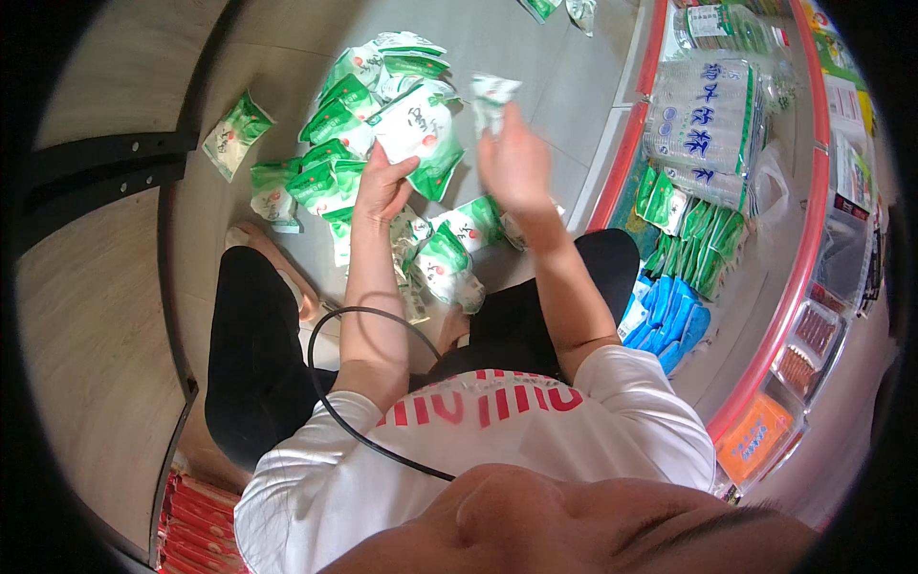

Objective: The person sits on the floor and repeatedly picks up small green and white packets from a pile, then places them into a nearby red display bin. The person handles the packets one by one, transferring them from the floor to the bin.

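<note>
My left hand grips the lower left edge of a green and white plastic packet with a red dot and printed writing. Blurred by motion, my right hand holds a white and green packet seen narrow side on, to the right of the first. Under and behind the left packet lies a heap of similar packets on the grey tiled floor. More packets lie loose between my feet, below my hands.
Single packets lie apart at the left and top. On the right, a red-edged shelf holds sleeved plastic cups, a row of green packets and blue packets. A wooden panel stands left. A black cable loops across my left arm.
</note>
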Tool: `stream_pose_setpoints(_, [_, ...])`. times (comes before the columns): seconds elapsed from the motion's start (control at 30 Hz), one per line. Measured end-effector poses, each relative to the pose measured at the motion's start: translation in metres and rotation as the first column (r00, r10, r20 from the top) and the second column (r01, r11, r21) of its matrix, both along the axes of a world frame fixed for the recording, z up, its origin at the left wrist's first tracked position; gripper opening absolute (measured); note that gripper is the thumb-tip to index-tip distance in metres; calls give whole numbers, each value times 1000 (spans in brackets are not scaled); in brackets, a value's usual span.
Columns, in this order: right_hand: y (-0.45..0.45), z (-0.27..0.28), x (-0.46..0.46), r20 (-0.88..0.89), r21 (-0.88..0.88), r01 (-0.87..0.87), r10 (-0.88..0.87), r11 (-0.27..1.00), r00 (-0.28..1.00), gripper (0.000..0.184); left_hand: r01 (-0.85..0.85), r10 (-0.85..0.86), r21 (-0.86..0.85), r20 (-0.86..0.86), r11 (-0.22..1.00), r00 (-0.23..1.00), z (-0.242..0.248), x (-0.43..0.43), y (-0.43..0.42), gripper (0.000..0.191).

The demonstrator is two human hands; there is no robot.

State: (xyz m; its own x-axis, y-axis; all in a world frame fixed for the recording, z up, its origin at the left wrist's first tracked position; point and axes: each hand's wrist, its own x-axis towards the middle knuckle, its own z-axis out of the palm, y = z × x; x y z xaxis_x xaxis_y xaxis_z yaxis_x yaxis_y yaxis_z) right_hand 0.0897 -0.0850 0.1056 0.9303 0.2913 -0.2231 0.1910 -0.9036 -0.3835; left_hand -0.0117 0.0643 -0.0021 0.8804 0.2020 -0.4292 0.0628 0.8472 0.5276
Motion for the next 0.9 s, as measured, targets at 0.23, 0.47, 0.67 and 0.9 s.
stream_pose_setpoints(0.23, [41,21,-63,235,157,-512,472,844,850,37,95,274,-728,372,679,887,-54,-14,-35,63])
stream_pose_setpoints(0.47, [-5,28,-25,243,347,-247,167,905,955,58,48,234,-704,298,708,926,-52,-16,-29,60])
stream_pose_setpoints(0.67, [-21,-25,-20,-245,472,21,109,882,963,72,144,-100,-417,125,897,987,-13,-6,-32,60])
stream_pose_setpoints(0.9, [-51,-75,-22,-530,545,415,-85,729,844,67,515,-517,-56,-50,856,854,-6,2,-29,66])
